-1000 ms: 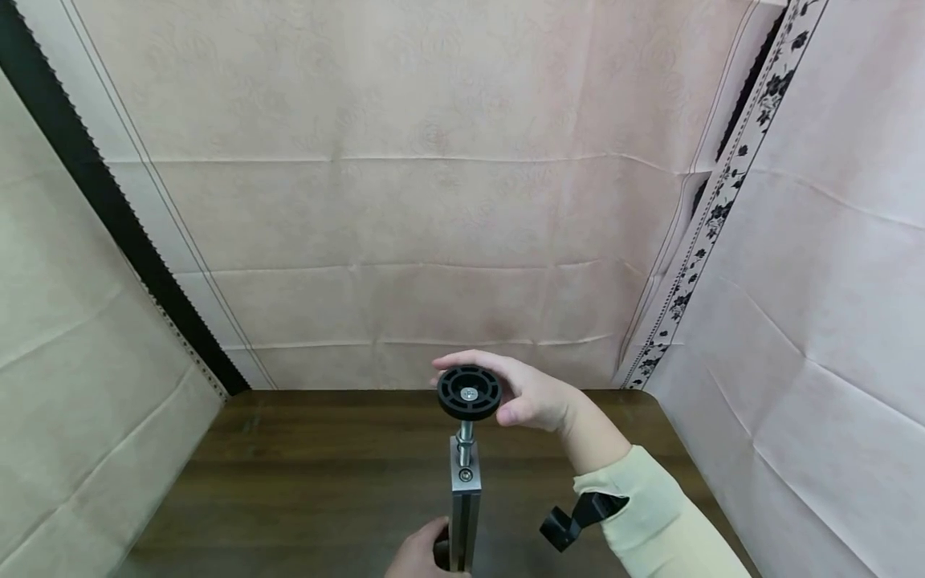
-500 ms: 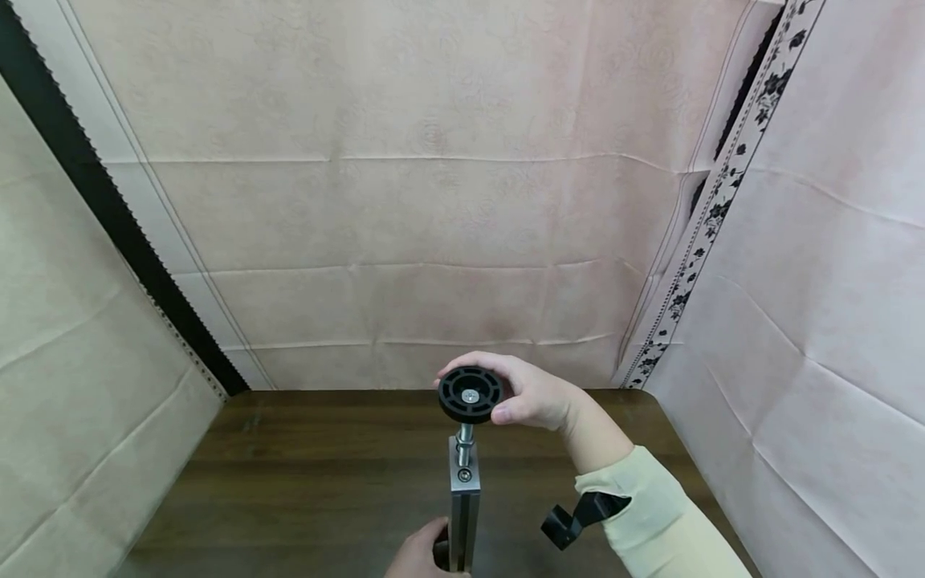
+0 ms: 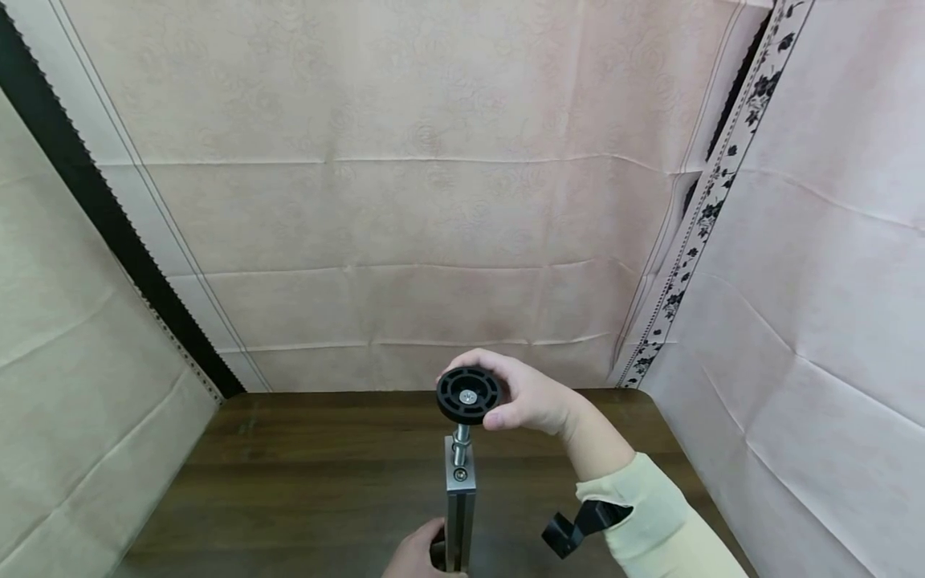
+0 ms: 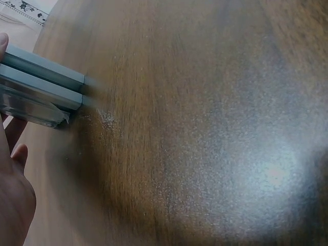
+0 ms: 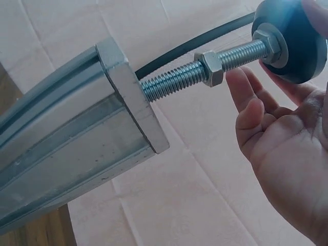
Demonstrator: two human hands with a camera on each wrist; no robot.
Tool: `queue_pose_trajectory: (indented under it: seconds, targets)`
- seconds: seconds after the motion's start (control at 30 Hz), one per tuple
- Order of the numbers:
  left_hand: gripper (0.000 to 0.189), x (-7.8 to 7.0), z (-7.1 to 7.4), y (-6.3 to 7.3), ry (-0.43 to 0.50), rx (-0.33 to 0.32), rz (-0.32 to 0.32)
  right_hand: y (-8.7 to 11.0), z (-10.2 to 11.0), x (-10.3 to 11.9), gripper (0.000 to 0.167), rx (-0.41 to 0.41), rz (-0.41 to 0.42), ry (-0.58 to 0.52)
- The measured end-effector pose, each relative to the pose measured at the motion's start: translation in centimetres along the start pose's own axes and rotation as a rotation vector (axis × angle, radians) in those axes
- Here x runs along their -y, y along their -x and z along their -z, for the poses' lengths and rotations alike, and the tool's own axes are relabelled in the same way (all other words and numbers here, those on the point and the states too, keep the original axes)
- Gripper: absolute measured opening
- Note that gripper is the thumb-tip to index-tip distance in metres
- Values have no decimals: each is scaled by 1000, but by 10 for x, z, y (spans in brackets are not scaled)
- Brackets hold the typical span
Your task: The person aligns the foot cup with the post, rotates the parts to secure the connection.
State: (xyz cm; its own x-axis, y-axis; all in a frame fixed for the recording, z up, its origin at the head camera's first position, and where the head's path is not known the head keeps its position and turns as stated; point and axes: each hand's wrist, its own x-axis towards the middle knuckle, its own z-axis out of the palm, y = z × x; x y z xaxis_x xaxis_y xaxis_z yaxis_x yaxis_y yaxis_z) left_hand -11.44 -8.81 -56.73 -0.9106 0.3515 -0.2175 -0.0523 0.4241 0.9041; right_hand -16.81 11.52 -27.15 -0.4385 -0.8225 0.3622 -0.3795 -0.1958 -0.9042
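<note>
An aluminium profile (image 3: 459, 514) stands roughly upright in the head view, its lower part out of frame. My left hand (image 3: 417, 551) grips it low down; the left wrist view shows the profile's end (image 4: 56, 84) close above or on the wood. From the profile's end plate (image 5: 132, 100) a threaded rod (image 5: 171, 83) sticks out, carrying a hex nut (image 5: 212, 69). At its tip sits a black round levelling foot (image 3: 468, 396). My right hand (image 3: 527, 395) holds this foot by the rim, thumb on the near side and fingers on the far side.
Below lies a dark wooden tabletop (image 3: 325, 482). Pale cloth (image 3: 405, 209) hangs behind it and on both sides, with a black strip (image 3: 108, 201) at left and a floral border (image 3: 682, 281) at right. A black mount (image 3: 581, 526) sits at the right cuff.
My right thumb has slid left along the foot's near rim, under it. The profile and left hand stay nearly in place; the whole head view has shifted slightly.
</note>
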Motion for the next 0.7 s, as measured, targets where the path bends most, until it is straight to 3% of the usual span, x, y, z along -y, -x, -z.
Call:
queue_pose_trajectory:
  seconds: [0.3, 0.7]
  targets:
    - [48, 0, 1, 0, 36, 14, -4, 1, -6, -1, 68, -47, 40, 39]
    - [52, 4, 1, -2, 16, 8, -21, 5, -10, 1, 73, -100, 31, 104]
